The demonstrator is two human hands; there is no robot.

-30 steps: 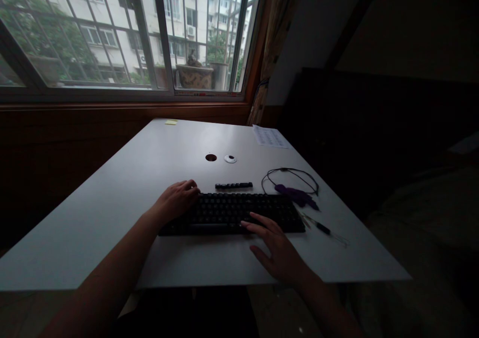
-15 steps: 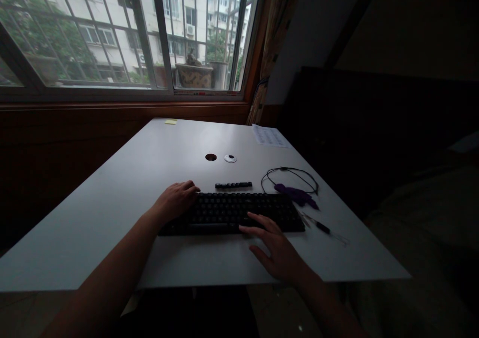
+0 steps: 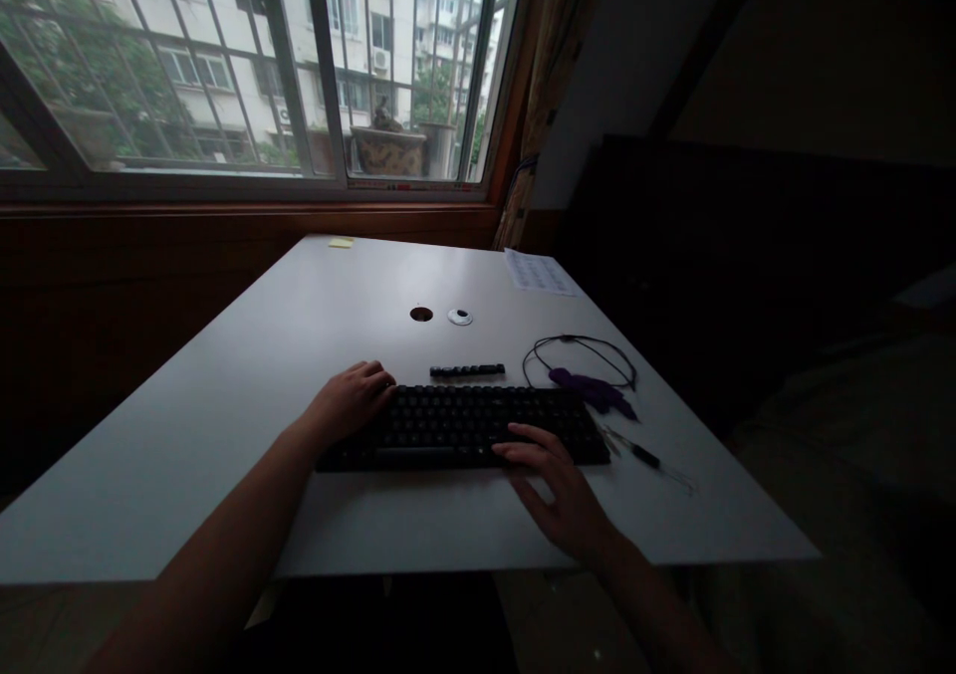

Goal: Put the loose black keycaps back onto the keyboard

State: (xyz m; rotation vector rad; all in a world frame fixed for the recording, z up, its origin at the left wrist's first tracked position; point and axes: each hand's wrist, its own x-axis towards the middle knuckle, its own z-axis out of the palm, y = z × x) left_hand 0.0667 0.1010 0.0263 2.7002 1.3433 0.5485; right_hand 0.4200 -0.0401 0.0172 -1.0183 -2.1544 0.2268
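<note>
A black keyboard (image 3: 448,425) lies flat near the front of the white table, its long side facing me. My left hand (image 3: 355,400) is closed over the keyboard's left end, fingertips at its back left corner; the thumb is hidden. Over the right part of the keys, my right hand (image 3: 557,490) hovers or rests with fingers apart and nothing held; whether a fingertip touches a key I cannot tell. Just behind the keyboard lies a short row of loose black keycaps (image 3: 467,370).
Right of the keyboard are a purple cloth (image 3: 594,392), a coiled black cable (image 3: 587,338) and a dark-handled tool with wire ends (image 3: 644,453). Farther back, the white table (image 3: 246,395) has a round hole (image 3: 421,314), a white cover (image 3: 460,317), a printed sheet (image 3: 539,273) and a yellow note (image 3: 341,243).
My right hand has shifted a little to the right over the keys, its fingers slightly more bent. My left hand and the keyboard have stayed in place.
</note>
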